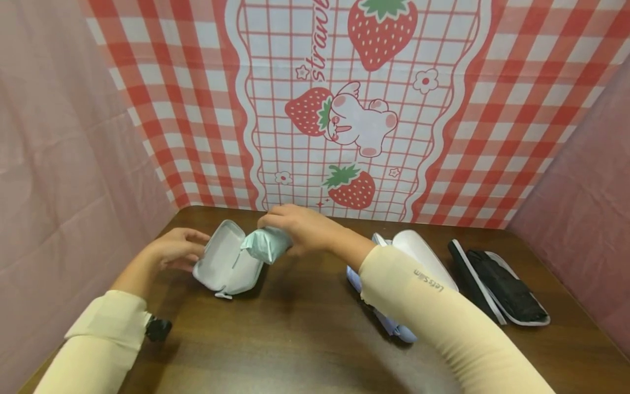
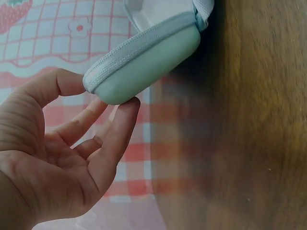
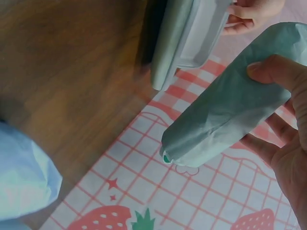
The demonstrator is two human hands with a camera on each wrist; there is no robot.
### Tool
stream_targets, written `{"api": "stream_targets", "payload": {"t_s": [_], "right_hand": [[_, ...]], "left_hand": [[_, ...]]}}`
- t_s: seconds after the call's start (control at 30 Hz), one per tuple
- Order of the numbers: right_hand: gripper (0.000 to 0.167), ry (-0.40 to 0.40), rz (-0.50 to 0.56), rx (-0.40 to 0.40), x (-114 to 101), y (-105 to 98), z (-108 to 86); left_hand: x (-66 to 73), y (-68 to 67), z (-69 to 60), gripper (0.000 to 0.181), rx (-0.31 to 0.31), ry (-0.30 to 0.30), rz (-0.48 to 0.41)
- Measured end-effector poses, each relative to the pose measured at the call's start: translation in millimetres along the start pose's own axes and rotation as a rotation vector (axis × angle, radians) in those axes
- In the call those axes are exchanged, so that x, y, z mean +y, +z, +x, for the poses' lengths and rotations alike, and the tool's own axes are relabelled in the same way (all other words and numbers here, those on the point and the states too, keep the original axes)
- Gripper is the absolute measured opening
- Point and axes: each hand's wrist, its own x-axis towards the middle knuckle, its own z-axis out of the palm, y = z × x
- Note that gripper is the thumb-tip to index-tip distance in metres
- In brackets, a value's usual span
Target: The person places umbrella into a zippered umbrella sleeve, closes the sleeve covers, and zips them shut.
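Observation:
In the head view, an open mint-green zip case (image 1: 223, 262) with a pale lining stands on the table, its lid raised. My left hand (image 1: 179, 249) is at the case's left side. The left wrist view shows that hand (image 2: 62, 143) pinching the rounded end of the case (image 2: 148, 67) between fingertips. My right hand (image 1: 297, 224) grips a folded mint-green umbrella (image 1: 268, 244) above the case's right part. Seen from the right wrist, the umbrella (image 3: 225, 105) is a long fabric roll, with the thumb across its upper side and the fingers beneath.
Right of the case, a blue folded umbrella (image 1: 394, 325) lies by a white-lined open case (image 1: 418, 251), partly hidden by my right sleeve. Farther right is a black folded umbrella (image 1: 507, 284) in an open case. A checked strawberry cloth (image 1: 197, 109) hangs behind the brown table (image 1: 275, 350).

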Motion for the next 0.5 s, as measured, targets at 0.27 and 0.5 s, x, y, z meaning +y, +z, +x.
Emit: {"api": "stream_targets", "payload": {"t_s": [0.27,0.5], "right_hand": [[0.069,-0.046,-0.096,-0.063,-2,4,0.0],[0.067,-0.09,-0.216,-0.116,-5,28,6.9]], "left_hand": [[20.2,15.4,-3.6,0.057,0.081,0.089,0.11],[36.8,31.8,-5.9,0.045,0.156,0.162,0.326]]}}
